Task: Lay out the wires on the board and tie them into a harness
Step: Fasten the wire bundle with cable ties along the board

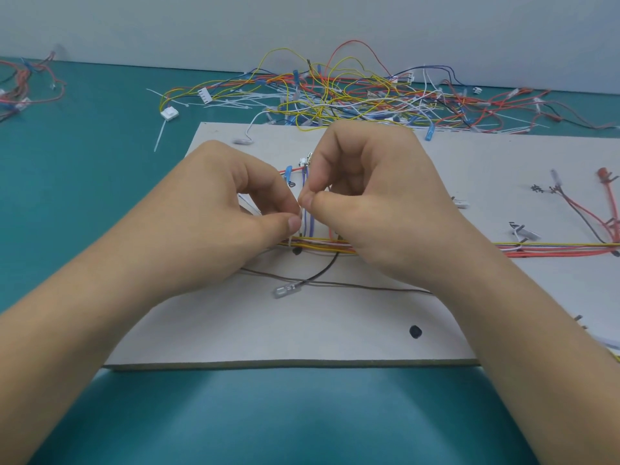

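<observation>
- The teal table fills the view, with a pale wall behind it.
- A flat grey board lies on the table in front of the person, its near edge facing them.
- A tangled heap of loose wires in yellow, red, white and blue lies on the table just past the board's far edge. White cable ties are mixed into its left side.
- A smaller heap of mostly red wires sits at the far left of the table.
- The left hand is over the middle of the board, fingers curled, with thumb and forefinger pinched at the left side of the branch of wires.
- The right hand is close beside it, fingers curled. Its thumb and forefinger pinch the same branch slightly higher up.
- I cannot tell whether a tie is also held between the fingertips.
- The main bundle of yellow, white and red wires runs across the board from under the hands to the right edge.
- The branch, blue and white, rises from that bundle towards the far edge.
- A brown wire runs across the board nearer the person.
- A black wire with a clear end piece crosses it.
- A black dot marks the board near its front.
</observation>
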`<state>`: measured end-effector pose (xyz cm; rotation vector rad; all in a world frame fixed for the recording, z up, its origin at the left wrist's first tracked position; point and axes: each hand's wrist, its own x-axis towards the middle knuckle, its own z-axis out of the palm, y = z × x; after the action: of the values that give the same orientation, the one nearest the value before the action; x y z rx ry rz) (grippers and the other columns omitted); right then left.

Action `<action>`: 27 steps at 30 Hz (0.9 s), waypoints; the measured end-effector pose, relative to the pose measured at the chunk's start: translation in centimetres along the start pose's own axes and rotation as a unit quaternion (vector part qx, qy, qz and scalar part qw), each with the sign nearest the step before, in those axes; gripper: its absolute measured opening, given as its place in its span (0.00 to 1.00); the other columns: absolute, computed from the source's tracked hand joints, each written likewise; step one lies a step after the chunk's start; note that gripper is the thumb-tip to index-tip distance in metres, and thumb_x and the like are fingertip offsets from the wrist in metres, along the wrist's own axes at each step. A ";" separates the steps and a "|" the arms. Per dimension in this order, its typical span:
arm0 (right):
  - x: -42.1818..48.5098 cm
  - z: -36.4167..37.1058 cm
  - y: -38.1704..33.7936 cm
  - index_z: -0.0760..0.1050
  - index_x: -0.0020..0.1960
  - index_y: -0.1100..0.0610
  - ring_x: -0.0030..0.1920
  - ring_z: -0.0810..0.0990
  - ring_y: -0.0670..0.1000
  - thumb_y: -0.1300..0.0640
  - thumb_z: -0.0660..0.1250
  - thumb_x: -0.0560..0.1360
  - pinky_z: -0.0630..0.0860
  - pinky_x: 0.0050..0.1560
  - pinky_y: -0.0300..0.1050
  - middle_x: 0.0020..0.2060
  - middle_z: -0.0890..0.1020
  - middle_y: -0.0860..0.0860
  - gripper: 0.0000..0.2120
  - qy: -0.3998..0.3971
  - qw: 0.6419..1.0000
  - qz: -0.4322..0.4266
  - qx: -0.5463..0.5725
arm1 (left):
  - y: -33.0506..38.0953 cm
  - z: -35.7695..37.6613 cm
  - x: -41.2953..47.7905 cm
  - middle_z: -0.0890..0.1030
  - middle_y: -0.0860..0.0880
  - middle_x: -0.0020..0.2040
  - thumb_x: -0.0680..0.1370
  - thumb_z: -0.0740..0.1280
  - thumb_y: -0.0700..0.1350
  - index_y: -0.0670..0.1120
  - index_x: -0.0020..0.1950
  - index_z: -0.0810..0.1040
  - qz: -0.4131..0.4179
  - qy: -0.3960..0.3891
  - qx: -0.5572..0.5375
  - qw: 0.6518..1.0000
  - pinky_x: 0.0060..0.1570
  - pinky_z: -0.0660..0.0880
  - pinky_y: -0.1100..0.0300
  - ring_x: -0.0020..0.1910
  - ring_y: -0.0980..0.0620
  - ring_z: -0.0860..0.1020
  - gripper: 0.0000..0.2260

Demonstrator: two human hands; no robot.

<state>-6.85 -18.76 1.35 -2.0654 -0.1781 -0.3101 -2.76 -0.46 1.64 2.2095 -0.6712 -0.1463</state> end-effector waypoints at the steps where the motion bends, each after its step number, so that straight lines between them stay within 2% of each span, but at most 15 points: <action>1: 0.0 0.0 0.0 0.75 0.38 0.54 0.32 0.79 0.56 0.68 0.70 0.69 0.78 0.33 0.57 0.36 0.83 0.52 0.10 0.001 1.000 0.001 -0.001 | 0.0 0.0 0.0 0.76 0.62 0.24 0.74 0.76 0.44 0.53 0.38 0.85 0.001 0.001 0.001 1.000 0.19 0.59 0.75 0.16 0.59 0.64 0.07; 5: 0.0 -0.1 -0.1 0.75 0.38 0.54 0.32 0.79 0.57 0.67 0.70 0.69 0.79 0.34 0.58 0.36 0.83 0.52 0.09 0.006 1.000 0.002 -0.005 | 0.1 -0.1 0.0 0.77 0.62 0.25 0.75 0.76 0.44 0.53 0.38 0.85 0.000 -0.003 0.002 1.000 0.20 0.60 0.75 0.17 0.59 0.64 0.07; 10: -0.2 -0.1 -0.4 0.74 0.38 0.54 0.29 0.76 0.53 0.66 0.71 0.69 0.78 0.31 0.53 0.36 0.83 0.52 0.09 0.012 1.000 0.005 -0.015 | 0.1 -0.3 -0.1 0.78 0.62 0.26 0.75 0.76 0.45 0.53 0.38 0.85 0.002 -0.021 0.007 1.000 0.21 0.61 0.72 0.18 0.58 0.63 0.06; 17: -0.1 -0.3 -0.6 0.74 0.41 0.55 0.31 0.78 0.58 0.67 0.71 0.71 0.79 0.33 0.58 0.35 0.83 0.53 0.09 0.004 1.000 0.024 -0.009 | 0.3 -0.1 -0.2 0.76 0.62 0.24 0.75 0.75 0.44 0.52 0.38 0.84 0.011 -0.017 0.019 1.000 0.21 0.62 0.70 0.18 0.56 0.62 0.07; 21: -0.1 -1.1 -0.5 0.79 0.46 0.53 0.30 0.80 0.48 0.65 0.74 0.71 0.78 0.35 0.49 0.34 0.86 0.52 0.10 -0.041 0.994 0.104 0.013 | 0.4 0.3 -0.4 0.70 0.56 0.19 0.75 0.73 0.48 0.54 0.40 0.82 0.001 -0.023 0.024 0.999 0.23 0.62 0.62 0.19 0.56 0.61 0.05; 25: -0.1 -1.2 -0.6 0.83 0.43 0.56 0.31 0.78 0.46 0.61 0.77 0.72 0.74 0.35 0.42 0.35 0.85 0.56 0.03 -0.071 0.990 0.125 -0.004 | 0.4 0.3 -0.5 0.69 0.57 0.19 0.74 0.72 0.50 0.54 0.40 0.82 0.010 -0.018 0.028 0.999 0.22 0.60 0.65 0.19 0.55 0.61 0.03; 27: -0.2 -1.1 -0.7 0.84 0.41 0.57 0.33 0.77 0.47 0.59 0.76 0.72 0.73 0.37 0.43 0.36 0.85 0.57 0.02 -0.086 0.988 0.127 -0.019 | 0.4 0.2 -0.5 0.69 0.56 0.19 0.73 0.71 0.51 0.56 0.42 0.83 0.005 -0.014 0.032 0.999 0.25 0.60 0.62 0.19 0.55 0.61 0.02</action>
<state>-7.42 -19.38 2.38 -2.1235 -0.0123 0.0225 -3.44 -0.50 1.73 2.2684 -0.7105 -0.1540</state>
